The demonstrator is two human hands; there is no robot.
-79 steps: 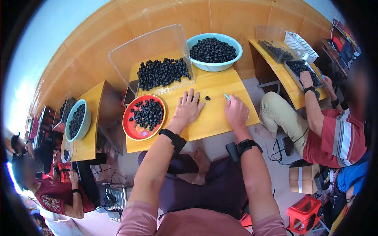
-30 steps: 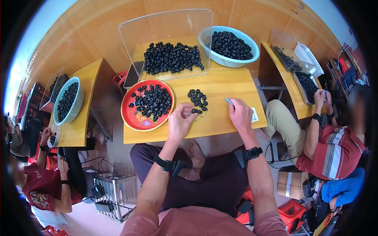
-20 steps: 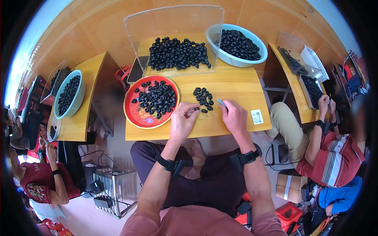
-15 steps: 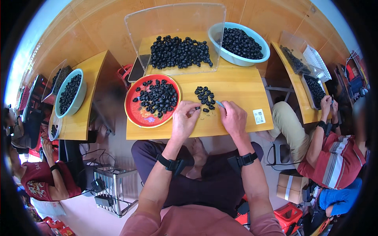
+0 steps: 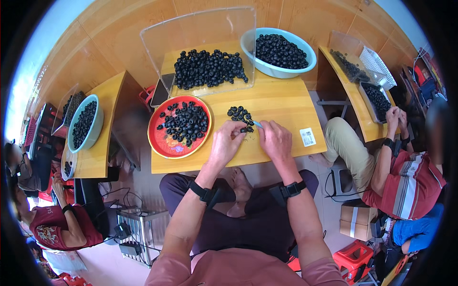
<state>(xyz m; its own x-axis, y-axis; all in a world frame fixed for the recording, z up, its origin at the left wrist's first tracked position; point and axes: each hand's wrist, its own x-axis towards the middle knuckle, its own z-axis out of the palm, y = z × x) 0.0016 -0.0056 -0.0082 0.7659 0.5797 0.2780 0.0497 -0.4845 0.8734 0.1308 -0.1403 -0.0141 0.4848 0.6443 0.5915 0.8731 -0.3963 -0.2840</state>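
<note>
My left hand (image 5: 227,143) is closed in a pinch over the wooden table (image 5: 267,102), with a small black ring-shaped part (image 5: 244,130) at its fingertips. In my right hand (image 5: 276,142) is a slim light-blue tool (image 5: 257,124), its end pointing left toward the part; its working tip is too small to make out. Just beyond my fingers lies a small pile of black ring-shaped parts (image 5: 238,113), with dark scraps scattered nearby. Left of my left hand stands a red round tray (image 5: 160,143) with a gold rim, holding many similar parts.
A clear plastic guard (image 5: 200,16) stands behind a large heap of black parts (image 5: 207,69). A pale blue basin (image 5: 279,74) full of parts sits at the back right. Neighbouring tables hold another basin (image 5: 98,119) and a metal tray (image 5: 377,112). People sit on both sides.
My hands have come closer together, the blue tool now nearer the part in my left fingers. The whole view has shifted slightly.
</note>
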